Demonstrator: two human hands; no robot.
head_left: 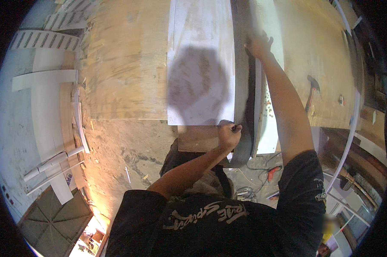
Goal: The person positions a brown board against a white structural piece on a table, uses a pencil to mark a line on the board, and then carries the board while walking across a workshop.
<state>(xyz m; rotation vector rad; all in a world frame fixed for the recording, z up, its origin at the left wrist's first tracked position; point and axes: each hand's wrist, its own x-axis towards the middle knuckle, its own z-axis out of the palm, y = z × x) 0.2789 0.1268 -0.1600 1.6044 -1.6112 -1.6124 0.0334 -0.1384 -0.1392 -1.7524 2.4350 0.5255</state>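
Observation:
A long dark grey strip (244, 81) runs lengthwise along the right edge of a white sheet (201, 34) on the worktable. My left hand (230, 137) is closed at the near end of the sheet, beside the dark strip. A small dark thing shows at its fingers, too little of it to name. My right hand (259, 45) reaches far forward, its fingers spread over the dark strip's right edge and the pale strip (268, 124) beside it. Small bits lie on that pale strip. My head's shadow falls on the white sheet.
A hammer (312, 92) lies on the wooden board (326, 55) at the right. Another plywood board (129, 64) lies left of the sheet. A red-handled tool (273, 172) and tangled cords (247, 193) are on the floor below. White offcuts (52, 165) lie at the far left.

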